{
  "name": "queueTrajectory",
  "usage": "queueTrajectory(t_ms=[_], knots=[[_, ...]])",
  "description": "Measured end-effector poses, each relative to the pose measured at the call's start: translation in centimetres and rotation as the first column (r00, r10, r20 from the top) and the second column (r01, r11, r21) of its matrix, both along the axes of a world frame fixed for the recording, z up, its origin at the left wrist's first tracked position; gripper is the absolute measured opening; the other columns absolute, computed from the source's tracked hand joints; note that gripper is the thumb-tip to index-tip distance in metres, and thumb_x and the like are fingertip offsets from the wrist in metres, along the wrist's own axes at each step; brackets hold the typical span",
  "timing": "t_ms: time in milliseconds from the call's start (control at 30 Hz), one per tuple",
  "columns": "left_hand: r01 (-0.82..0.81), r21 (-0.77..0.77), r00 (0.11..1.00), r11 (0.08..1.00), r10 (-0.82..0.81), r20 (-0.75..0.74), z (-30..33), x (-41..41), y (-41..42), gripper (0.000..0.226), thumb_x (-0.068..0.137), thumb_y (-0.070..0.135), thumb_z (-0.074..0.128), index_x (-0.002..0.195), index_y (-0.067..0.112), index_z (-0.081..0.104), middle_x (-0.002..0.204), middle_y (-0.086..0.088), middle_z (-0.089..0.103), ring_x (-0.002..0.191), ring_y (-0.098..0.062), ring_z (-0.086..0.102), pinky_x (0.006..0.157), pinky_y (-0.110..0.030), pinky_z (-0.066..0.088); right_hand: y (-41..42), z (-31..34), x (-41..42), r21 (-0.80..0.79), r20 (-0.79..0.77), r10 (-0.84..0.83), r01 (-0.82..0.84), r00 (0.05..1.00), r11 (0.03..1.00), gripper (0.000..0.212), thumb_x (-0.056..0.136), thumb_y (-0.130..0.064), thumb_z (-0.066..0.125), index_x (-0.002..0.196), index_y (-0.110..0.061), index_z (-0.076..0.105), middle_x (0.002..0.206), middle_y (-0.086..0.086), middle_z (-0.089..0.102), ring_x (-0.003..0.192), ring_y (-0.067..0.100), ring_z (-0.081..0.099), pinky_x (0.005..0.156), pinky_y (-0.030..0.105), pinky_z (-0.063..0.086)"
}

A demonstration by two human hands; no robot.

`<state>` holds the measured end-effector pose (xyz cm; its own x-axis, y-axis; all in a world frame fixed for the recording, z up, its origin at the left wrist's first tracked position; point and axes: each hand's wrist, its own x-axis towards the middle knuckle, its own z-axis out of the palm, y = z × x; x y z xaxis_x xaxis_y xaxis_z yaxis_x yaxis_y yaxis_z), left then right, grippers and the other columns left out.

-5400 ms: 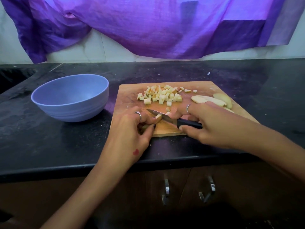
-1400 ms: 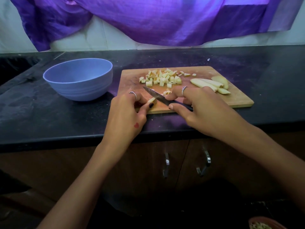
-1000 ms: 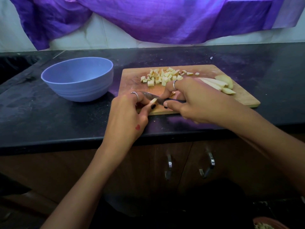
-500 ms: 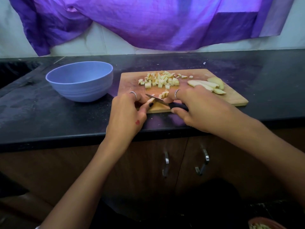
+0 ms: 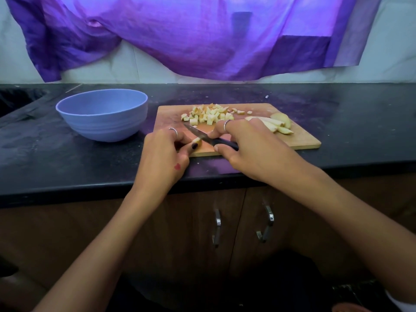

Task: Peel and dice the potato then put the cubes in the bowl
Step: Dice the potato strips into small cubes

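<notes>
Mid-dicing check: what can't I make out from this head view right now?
- Potato piece being cut: mostly hidden by left hand.
- Knife handle: covered by right hand.
- Bowl bottom: hidden by its near wall.
- Object at bottom right corner: cut off by frame edge.

dim indoor light, violet glow through backlit cloth (image 5: 202, 37), dark foreground, soft focus, wide-angle edge bending

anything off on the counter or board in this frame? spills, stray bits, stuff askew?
Nothing major. The cutting board lies slightly askew to the counter edge. A small pale fleck sits on the counter behind the board; I can't tell what it is. The diced cubes and slices are all on the board.
</notes>
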<state>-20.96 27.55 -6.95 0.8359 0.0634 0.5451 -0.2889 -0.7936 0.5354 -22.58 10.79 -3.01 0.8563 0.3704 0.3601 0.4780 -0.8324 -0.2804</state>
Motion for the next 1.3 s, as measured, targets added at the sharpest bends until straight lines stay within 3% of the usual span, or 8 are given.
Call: queueTrajectory(t_ms=[367, 500, 567, 667, 767, 867, 1200, 1300], knots=[[-0.003, 0.019, 0.999, 1.0, 0.002, 0.035, -0.1, 0.0, 0.0, 0.003, 0.083, 0.015, 0.073, 0.081, 0.013, 0.073, 0.085, 0.004, 0.063, 0.062, 0.003, 0.048, 0.06, 0.003, 0.031, 1.2, 0.9, 1.0, -0.038, -0.135, -0.027, 0.022, 0.991, 0.999, 0.011, 0.089, -0.029, 0.062, 0.098, -0.033, 0.057, 0.094, -0.003, 0.054, 0.096, 0.023, 0.056, 0.076, 0.031, 0.046], [-0.017, 0.012, 1.0, 1.0, 0.017, 0.015, 0.1, 0.0, -0.1, 0.005, 0.083, 0.017, 0.072, 0.078, 0.015, 0.072, 0.087, 0.005, 0.063, 0.063, 0.003, 0.049, 0.06, 0.004, 0.031, 1.1, -0.1, 0.4, -0.052, -0.12, 0.003, -0.009, 0.993, 0.999, 0.02, 0.094, -0.027, 0.057, 0.114, -0.028, 0.056, 0.087, -0.004, 0.049, 0.076, 0.011, 0.049, 0.07, 0.027, 0.045], [-0.013, -0.006, 1.0, 1.0, 0.013, -0.002, 0.2, 0.1, -0.2, 0.011, 0.083, 0.018, 0.072, 0.073, 0.02, 0.068, 0.086, 0.006, 0.063, 0.064, 0.002, 0.051, 0.059, 0.004, 0.032, 0.8, -0.2, 0.1, -0.113, -0.054, 0.011, -0.017, 0.998, 0.993, 0.022, 0.095, -0.028, 0.054, 0.117, -0.028, 0.054, 0.101, 0.002, 0.052, 0.089, 0.017, 0.053, 0.084, 0.032, 0.047], [-0.008, -0.02, 1.0, 1.0, 0.007, -0.011, 0.3, 0.3, -0.1, 0.017, 0.084, 0.02, 0.073, 0.07, 0.024, 0.064, 0.081, 0.009, 0.059, 0.063, 0.002, 0.05, 0.059, 0.003, 0.032, 0.2, -0.5, -0.1, -0.236, 0.014, 0.014, -0.011, 1.0, 0.972, 0.024, 0.098, -0.03, 0.047, 0.122, -0.029, 0.051, 0.109, 0.005, 0.058, 0.105, 0.025, 0.054, 0.079, 0.032, 0.044], [-0.021, -0.018, 1.0, 1.0, 0.021, -0.006, 0.2, 0.5, -0.1, 0.011, 0.084, 0.022, 0.072, 0.074, 0.018, 0.07, 0.082, 0.007, 0.06, 0.064, -0.001, 0.051, 0.059, 0.002, 0.032, -0.5, -0.3, 0.4, -0.175, 0.003, 0.004, -0.003, 1.0, 0.985, 0.023, 0.096, -0.033, 0.049, 0.119, -0.033, 0.053, 0.107, 0.001, 0.057, 0.085, 0.017, 0.055, 0.066, 0.024, 0.044], [-0.032, -0.017, 0.999, 0.999, 0.032, -0.021, 0.2, 0.5, -0.1, 0.014, 0.085, 0.026, 0.071, 0.079, 0.014, 0.072, 0.083, 0.004, 0.06, 0.066, -0.004, 0.052, 0.058, -0.001, 0.033, -0.9, -0.2, 0.9, 0.026, -0.035, 0.005, -0.004, 0.999, 1.0, 0.021, 0.094, -0.034, 0.054, 0.115, -0.036, 0.056, 0.084, -0.006, 0.047, 0.063, 0.006, 0.046, 0.05, 0.013, 0.026], [-0.033, -0.017, 0.999, 0.999, 0.032, -0.04, 0.3, 0.3, -0.2, 0.007, 0.085, 0.024, 0.069, 0.082, 0.019, 0.073, 0.076, 0.013, 0.056, 0.069, 0.001, 0.051, 0.061, 0.001, 0.034, -1.3, -0.6, 0.8, 0.145, -0.121, 0.059, -0.041, 0.991, 0.989, 0.017, 0.091, -0.037, 0.058, 0.107, -0.042, 0.057, 0.099, -0.002, 0.045, 0.084, 0.008, 0.034, 0.058, 0.011, 0.023], [-0.019, -0.043, 0.999, 0.999, 0.017, -0.042, 0.5, 0.1, -0.2, 0.012, 0.084, 0.022, 0.071, 0.075, 0.028, 0.067, 0.073, 0.021, 0.052, 0.069, 0.002, 0.052, 0.062, 0.001, 0.035, -1.4, -0.1, 0.9, 0.173, -0.166, 0.085, -0.056, 0.983, 0.983, 0.015, 0.09, -0.035, 0.059, 0.105, -0.039, 0.06, 0.077, -0.01, 0.049, 0.058, -0.003, 0.037, 0.051, 0.015, 0.025]])
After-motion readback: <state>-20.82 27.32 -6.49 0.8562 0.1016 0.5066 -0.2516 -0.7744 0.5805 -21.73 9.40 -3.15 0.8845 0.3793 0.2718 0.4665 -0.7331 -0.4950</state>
